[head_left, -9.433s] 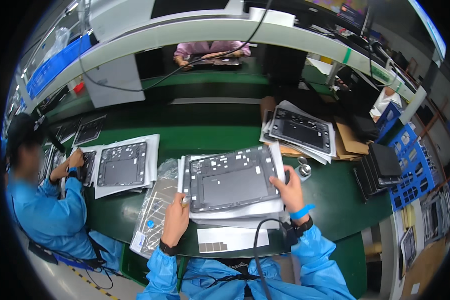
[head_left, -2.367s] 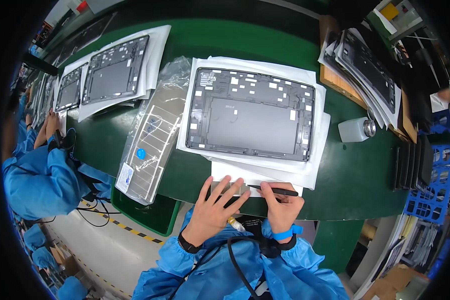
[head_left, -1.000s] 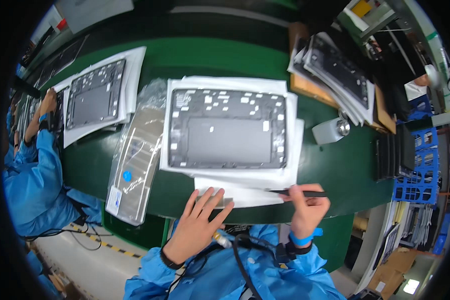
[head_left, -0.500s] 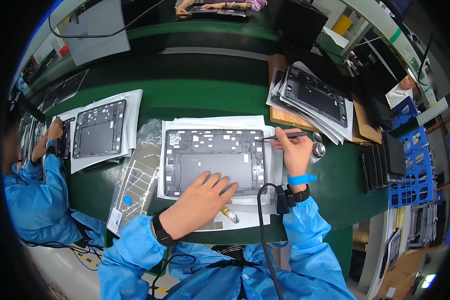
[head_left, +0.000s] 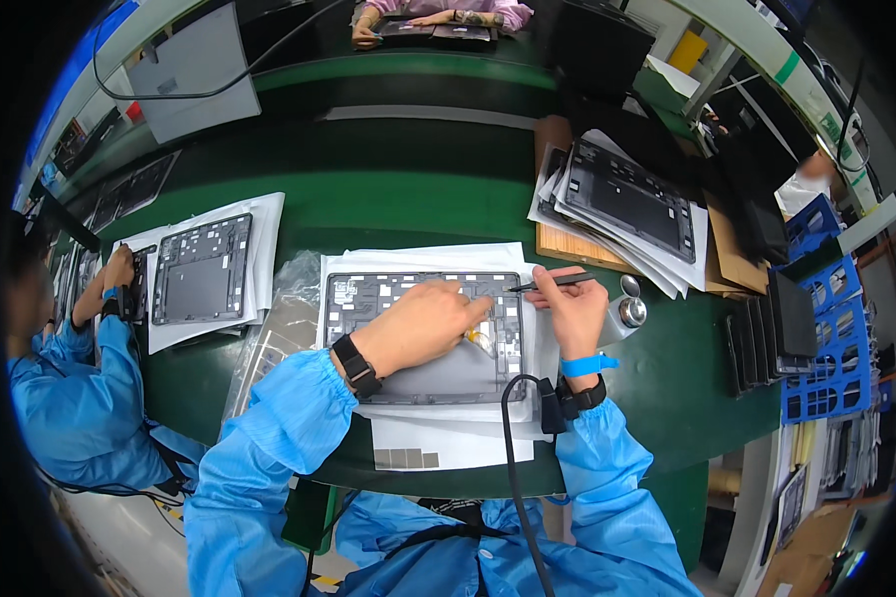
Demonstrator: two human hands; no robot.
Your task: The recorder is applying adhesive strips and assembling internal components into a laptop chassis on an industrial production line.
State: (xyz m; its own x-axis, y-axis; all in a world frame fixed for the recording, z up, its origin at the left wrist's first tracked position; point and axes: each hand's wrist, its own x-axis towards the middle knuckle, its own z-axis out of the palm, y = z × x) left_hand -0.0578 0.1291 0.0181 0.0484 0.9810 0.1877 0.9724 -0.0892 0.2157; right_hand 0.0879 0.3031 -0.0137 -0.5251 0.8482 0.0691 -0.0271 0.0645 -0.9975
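A dark grey tablet housing (head_left: 443, 382) with many small white pieces lies on white sheets in front of me. My left hand (head_left: 418, 323) rests over its middle, fingers curled together. Under the fingertips shows a yellowish and white bit (head_left: 483, 339), perhaps a covered thumb; whatever the fingers pinch is hidden. In my right hand (head_left: 575, 313) is a pair of dark tweezers (head_left: 573, 280), pointing left, with the tips over the housing's upper right corner area.
A clear plastic sleeve (head_left: 276, 343) lies left of the housing. Another housing (head_left: 202, 269) sits farther left, beside a co-worker in blue (head_left: 75, 383). Stacked housings (head_left: 629, 199) stand at back right. A small metal-lidded container (head_left: 631, 312) is near my right hand. A black cable (head_left: 513, 478) hangs in front.
My left hand has moved up and right over the housing, its spread fingers now curled in. The tweezers in my right hand have shifted slightly left. The view has tilted a little.
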